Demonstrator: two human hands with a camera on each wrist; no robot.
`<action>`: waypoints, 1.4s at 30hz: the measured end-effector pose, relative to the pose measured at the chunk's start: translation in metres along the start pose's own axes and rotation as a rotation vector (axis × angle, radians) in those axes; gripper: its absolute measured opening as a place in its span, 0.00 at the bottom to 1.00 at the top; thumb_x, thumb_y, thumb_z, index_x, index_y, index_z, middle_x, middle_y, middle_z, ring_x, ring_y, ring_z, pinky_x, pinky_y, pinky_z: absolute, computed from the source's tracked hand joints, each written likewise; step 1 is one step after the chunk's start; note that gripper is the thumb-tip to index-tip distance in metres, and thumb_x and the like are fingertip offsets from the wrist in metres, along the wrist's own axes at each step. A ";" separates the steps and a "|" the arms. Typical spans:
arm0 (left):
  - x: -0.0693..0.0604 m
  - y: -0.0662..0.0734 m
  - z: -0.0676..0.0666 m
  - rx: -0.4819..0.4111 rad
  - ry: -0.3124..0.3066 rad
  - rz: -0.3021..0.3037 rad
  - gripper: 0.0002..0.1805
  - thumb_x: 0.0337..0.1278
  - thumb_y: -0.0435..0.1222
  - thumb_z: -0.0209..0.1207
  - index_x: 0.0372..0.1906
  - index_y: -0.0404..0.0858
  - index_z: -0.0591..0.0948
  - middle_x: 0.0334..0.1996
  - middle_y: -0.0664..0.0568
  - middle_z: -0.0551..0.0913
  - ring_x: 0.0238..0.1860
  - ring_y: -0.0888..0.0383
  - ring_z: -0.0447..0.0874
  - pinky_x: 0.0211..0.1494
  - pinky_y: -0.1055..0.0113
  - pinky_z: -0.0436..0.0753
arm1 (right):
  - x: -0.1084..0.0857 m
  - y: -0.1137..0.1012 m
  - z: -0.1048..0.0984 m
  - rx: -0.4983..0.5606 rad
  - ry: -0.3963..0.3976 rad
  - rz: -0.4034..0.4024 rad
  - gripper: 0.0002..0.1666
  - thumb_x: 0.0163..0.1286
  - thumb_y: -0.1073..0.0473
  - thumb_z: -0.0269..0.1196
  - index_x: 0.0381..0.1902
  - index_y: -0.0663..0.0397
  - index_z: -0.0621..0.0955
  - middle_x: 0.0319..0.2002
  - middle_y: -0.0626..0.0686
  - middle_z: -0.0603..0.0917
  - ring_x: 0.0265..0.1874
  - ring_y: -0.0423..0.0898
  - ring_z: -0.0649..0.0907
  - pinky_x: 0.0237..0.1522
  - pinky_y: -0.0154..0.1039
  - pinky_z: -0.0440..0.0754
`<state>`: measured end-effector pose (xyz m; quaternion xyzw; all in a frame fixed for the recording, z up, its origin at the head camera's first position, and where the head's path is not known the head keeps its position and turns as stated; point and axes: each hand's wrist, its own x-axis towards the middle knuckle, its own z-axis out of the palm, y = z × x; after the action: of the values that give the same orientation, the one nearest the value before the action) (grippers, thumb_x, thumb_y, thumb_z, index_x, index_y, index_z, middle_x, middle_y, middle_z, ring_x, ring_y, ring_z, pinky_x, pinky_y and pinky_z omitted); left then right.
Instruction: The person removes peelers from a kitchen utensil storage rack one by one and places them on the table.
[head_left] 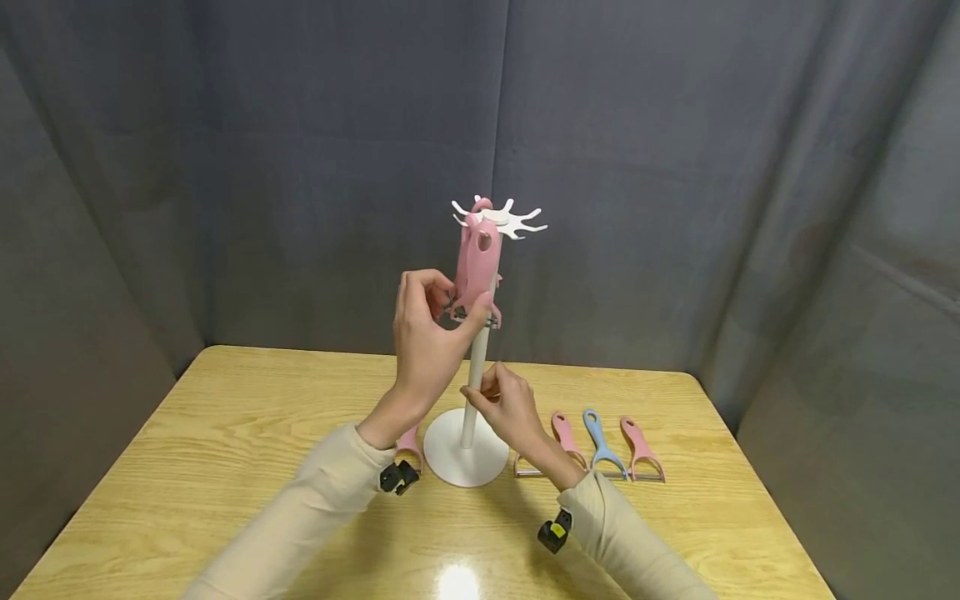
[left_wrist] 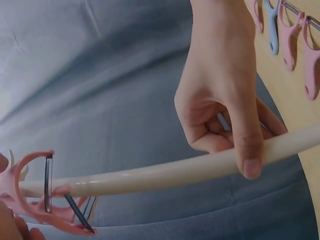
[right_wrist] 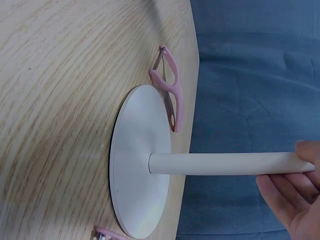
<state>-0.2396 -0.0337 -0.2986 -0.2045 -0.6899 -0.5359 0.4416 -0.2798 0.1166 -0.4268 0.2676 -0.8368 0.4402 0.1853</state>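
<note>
I have the left hand [head_left: 429, 337] nearly closed, thumb and fingers pinching the lower part of the front pink peeler [head_left: 478, 271], which hangs from the white hooks [head_left: 519, 222] at the top of the pole [head_left: 477, 360], close against other hanging peelers [head_left: 462, 260]. My right hand [head_left: 513, 408] pinches that pole between thumb and curled fingers, above the round base [head_left: 448, 458], which stands on the desk [head_left: 300, 392] between a lone pink peeler [right_wrist: 173, 89] to its left and a blue peeler [head_left: 596, 432] among pink ones to its right.

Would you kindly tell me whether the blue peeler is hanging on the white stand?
No, the blue peeler lies on the wooden table between pink peelers.
</note>
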 end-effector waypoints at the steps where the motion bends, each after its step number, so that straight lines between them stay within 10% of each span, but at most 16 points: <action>1: 0.000 0.001 0.002 0.006 0.001 -0.001 0.22 0.54 0.41 0.69 0.41 0.33 0.70 0.33 0.45 0.67 0.34 0.51 0.66 0.34 0.65 0.64 | 0.000 0.000 0.000 -0.003 0.002 0.001 0.12 0.65 0.63 0.70 0.32 0.58 0.75 0.28 0.51 0.83 0.27 0.43 0.84 0.32 0.34 0.86; 16: 0.001 0.009 0.019 0.186 0.028 -0.090 0.26 0.53 0.47 0.68 0.45 0.37 0.67 0.39 0.45 0.66 0.43 0.49 0.64 0.46 0.58 0.65 | 0.003 0.004 -0.001 -0.043 0.013 -0.022 0.14 0.62 0.66 0.71 0.30 0.58 0.74 0.28 0.52 0.81 0.28 0.46 0.85 0.31 0.35 0.86; 42: -0.008 -0.004 0.006 0.059 0.064 0.018 0.18 0.55 0.39 0.68 0.45 0.31 0.79 0.41 0.42 0.71 0.42 0.47 0.71 0.45 0.58 0.72 | 0.000 0.004 0.003 -0.030 0.024 -0.028 0.14 0.63 0.63 0.71 0.31 0.58 0.74 0.28 0.51 0.82 0.27 0.44 0.84 0.31 0.33 0.85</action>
<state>-0.2404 -0.0282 -0.3076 -0.1804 -0.6891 -0.5177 0.4739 -0.2830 0.1157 -0.4313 0.2711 -0.8372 0.4283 0.2053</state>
